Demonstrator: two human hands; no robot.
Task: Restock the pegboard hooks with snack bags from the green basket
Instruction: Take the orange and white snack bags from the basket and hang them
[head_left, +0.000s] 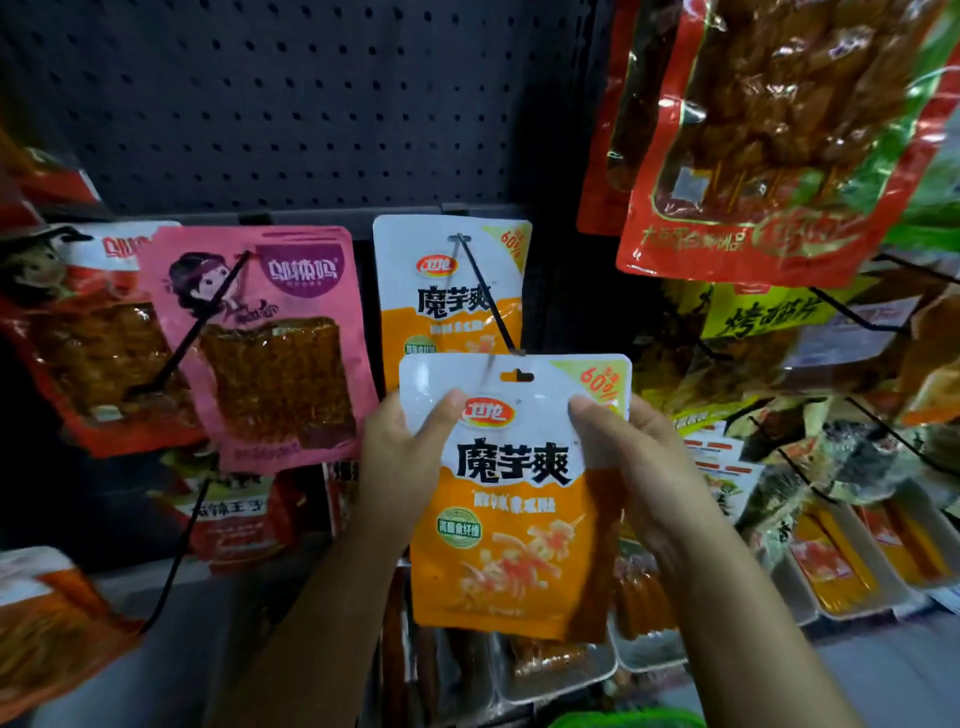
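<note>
Item: orange-and-white snack bag (511, 499), centre frame just under the hook (488, 301) tip; my left hand (400, 457) and right hand (628, 457) fingers pinching its top corners; looks light, floppy, slick, so best held beside the hang hole.

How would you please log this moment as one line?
left hand: holds bag | right hand: holds bag | hook: tip at bag top, not threaded

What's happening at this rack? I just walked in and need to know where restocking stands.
A person holds an orange-and-white snack bag by its top corners, left hand and right hand, just below the tip of a black hook. The bag's hang hole isn't on the hook yet. A matching bag already hangs there.
</note>
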